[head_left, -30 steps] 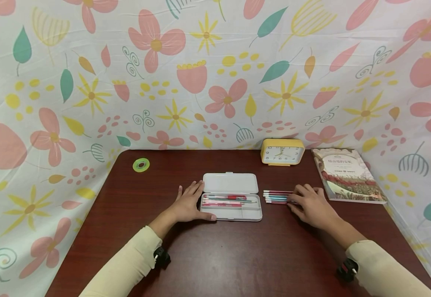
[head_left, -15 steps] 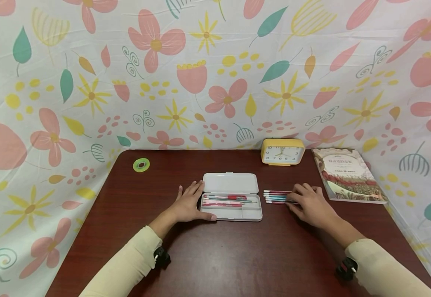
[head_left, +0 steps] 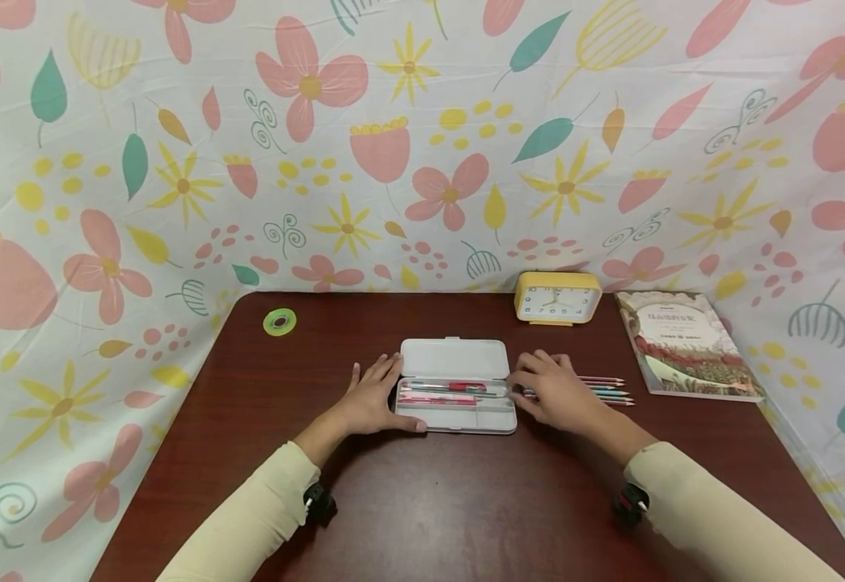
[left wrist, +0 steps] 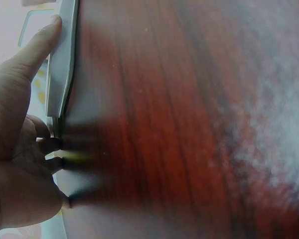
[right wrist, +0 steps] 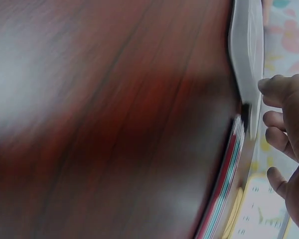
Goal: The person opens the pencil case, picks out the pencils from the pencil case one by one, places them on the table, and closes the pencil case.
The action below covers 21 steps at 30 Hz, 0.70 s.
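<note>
An open white pencil case (head_left: 437,417) lies on the table with its lid (head_left: 454,358) folded back. Inside its rear compartment are a red-and-clear pen (head_left: 464,386) and several pencils. My left hand (head_left: 367,402) rests at the case's left end, fingers extended along the side and thumb at the front edge. My right hand (head_left: 551,392) is at the case's right end, its fingers loosely bent and its thumb tip near the case wall in the right wrist view. Beneath that hand lie several pencils (right wrist: 223,186) in a bundle on the table, partly hidden in the head view.
A yellow alarm clock (head_left: 558,297) stands at the back of the table (head_left: 422,509). A book (head_left: 684,343) lies to the right, and a green roll of tape (head_left: 280,322) is at the back left. Flower-patterned cloth (head_left: 422,162) hangs behind.
My right hand has moved left, from over the pencils to the case's right end. The pencils' pointed ends now show to its right. My left hand has stayed in place.
</note>
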Motion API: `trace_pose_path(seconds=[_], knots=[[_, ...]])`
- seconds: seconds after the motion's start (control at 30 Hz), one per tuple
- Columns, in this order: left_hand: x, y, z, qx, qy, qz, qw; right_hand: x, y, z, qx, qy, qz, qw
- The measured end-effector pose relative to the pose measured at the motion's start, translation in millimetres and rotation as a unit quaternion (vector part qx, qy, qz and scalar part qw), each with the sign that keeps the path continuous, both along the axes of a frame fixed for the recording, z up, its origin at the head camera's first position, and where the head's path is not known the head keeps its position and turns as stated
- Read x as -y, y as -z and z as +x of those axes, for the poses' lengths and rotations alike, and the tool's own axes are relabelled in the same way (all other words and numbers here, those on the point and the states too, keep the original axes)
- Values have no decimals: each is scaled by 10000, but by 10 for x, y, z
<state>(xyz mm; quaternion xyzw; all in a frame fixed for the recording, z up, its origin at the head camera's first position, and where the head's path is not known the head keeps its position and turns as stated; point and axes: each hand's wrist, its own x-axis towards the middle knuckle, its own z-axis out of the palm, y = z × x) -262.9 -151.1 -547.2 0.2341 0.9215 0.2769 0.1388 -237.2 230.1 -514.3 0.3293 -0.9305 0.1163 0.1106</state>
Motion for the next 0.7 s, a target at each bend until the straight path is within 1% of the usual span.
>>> trace_pose_path(seconds=[0.1, 0.13, 0.23, 0.27, 0.37, 0.43, 0.53, 0.57, 0.7], knots=[[-2, 13, -7, -74, 20, -6, 10000, 144, -8, -26, 42, -234, 2, 9997], [-5, -15, 3, -34, 12, 33, 10000, 186, -7, -35, 42, -302, 17, 9995], [-14, -25, 13, -31, 8, -50, 10000, 290, -3, -64, 71, -381, 139, 9992], [-19, -60, 27, 9, -2, -61, 10000, 318, -1, -74, 78, -371, 205, 9991], [-34, -109, 46, 19, -3, -224, 9997, 378, 13, -102, 113, -267, 423, 9987], [-42, -164, 69, 51, 1, -284, 9996, 401, 16, -116, 145, -200, 545, 9982], [-42, -185, 79, 48, -4, -308, 9995, 419, 12, -130, 185, -164, 628, 9977], [-38, -158, 76, 18, -2, -294, 9996, 422, 9, -133, 199, -155, 629, 9977], [-33, -166, 85, 17, -26, -195, 9998, 427, -8, -144, 194, -125, 545, 9982]])
